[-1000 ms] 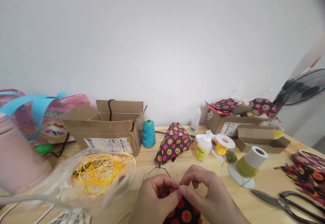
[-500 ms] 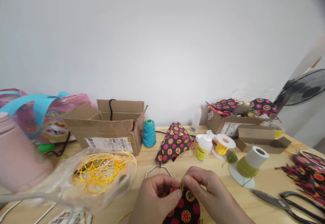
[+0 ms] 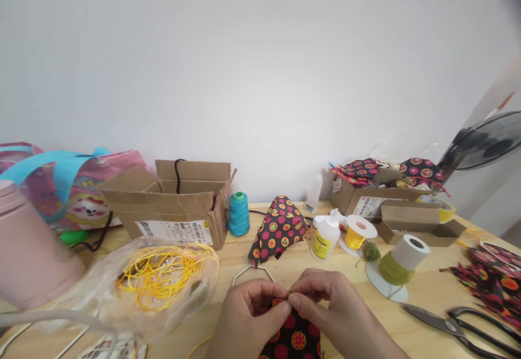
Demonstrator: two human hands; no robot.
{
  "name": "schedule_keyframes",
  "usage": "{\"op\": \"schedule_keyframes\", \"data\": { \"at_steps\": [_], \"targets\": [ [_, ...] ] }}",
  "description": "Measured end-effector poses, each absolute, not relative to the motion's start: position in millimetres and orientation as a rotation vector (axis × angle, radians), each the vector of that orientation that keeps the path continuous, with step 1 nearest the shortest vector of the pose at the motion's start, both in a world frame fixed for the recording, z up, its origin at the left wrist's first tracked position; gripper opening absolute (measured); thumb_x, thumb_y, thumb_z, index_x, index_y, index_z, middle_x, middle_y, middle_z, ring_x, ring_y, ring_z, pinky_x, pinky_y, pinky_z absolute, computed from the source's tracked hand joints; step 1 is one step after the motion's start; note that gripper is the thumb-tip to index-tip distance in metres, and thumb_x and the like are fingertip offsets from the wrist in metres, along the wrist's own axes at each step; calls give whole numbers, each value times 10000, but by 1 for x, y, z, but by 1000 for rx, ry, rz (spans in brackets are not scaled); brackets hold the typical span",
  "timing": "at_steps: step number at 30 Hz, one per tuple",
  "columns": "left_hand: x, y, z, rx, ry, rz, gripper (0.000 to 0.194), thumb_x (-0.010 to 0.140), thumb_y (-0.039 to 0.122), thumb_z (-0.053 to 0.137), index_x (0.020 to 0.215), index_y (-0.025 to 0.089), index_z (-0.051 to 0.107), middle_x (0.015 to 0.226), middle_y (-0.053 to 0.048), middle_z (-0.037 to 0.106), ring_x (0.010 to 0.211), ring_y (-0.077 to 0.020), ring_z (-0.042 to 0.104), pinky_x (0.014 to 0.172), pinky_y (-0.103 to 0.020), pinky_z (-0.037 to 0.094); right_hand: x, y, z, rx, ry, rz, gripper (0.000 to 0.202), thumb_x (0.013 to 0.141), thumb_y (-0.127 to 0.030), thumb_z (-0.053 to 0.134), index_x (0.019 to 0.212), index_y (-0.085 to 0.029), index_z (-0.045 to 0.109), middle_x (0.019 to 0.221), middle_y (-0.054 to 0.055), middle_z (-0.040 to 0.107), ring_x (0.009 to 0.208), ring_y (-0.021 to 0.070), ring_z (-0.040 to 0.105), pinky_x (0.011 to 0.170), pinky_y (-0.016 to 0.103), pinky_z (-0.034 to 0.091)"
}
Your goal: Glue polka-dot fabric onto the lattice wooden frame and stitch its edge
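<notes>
A black cloth piece with red and orange flower prints hangs below my hands at the bottom centre. My left hand pinches its top edge between thumb and fingers. Closed just beside it, my right hand has thumb and forefinger on a small bit of olive cord at the cloth's top. The fingertips of both hands nearly meet there and partly hide the cord. Behind them lies a pale angular frame, next to a folded piece of the same print.
Left: pink container, bag of yellow cord, open carton, blue thread cone. Right: glue bottle, yellow spool, green spool, black scissors, fabric scraps, carton of cloth.
My right thumb and fingers have closed in further over the cord, which now shows less. My left hand has barely moved.
</notes>
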State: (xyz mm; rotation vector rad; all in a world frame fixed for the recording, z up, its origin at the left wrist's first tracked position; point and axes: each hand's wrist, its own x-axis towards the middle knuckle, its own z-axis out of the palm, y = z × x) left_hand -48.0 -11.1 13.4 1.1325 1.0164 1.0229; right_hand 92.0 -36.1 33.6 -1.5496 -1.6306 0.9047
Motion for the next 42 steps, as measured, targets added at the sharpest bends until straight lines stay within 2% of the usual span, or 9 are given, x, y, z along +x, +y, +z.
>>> {"op": "schedule_keyframes", "data": {
  "at_steps": [12,22,32,42],
  "targets": [
    [-49,-11,10,1102,990,1029,141,475,88,681,594,162,694,569,-13,700,556,-153,615,557,-244,467,98,-36,28,-1490,-1648,917,267,779,-276,484,595,-138,620,581,-8,510,573,118,474,527,214,366],
    [-48,-10,11,1163,954,963,90,517,129,680,601,156,697,592,-29,712,575,-166,630,560,-250,479,95,-33,32,-1516,-1533,972,198,720,-300,548,638,-137,624,590,15,588,555,128,520,504,218,402],
    [-48,-13,13,1116,969,982,162,472,65,667,598,164,688,577,-8,713,549,-151,631,542,-237,490,94,-34,27,-1541,-1489,990,194,723,-292,533,630,-135,597,526,-16,516,485,95,444,443,194,342],
    [-51,-13,11,1136,970,943,197,474,125,713,666,159,684,654,-30,723,639,-191,646,623,-295,498,91,-36,23,-1542,-1505,918,217,755,-307,496,628,-147,566,529,-25,487,488,92,419,441,189,327]
  ]
}}
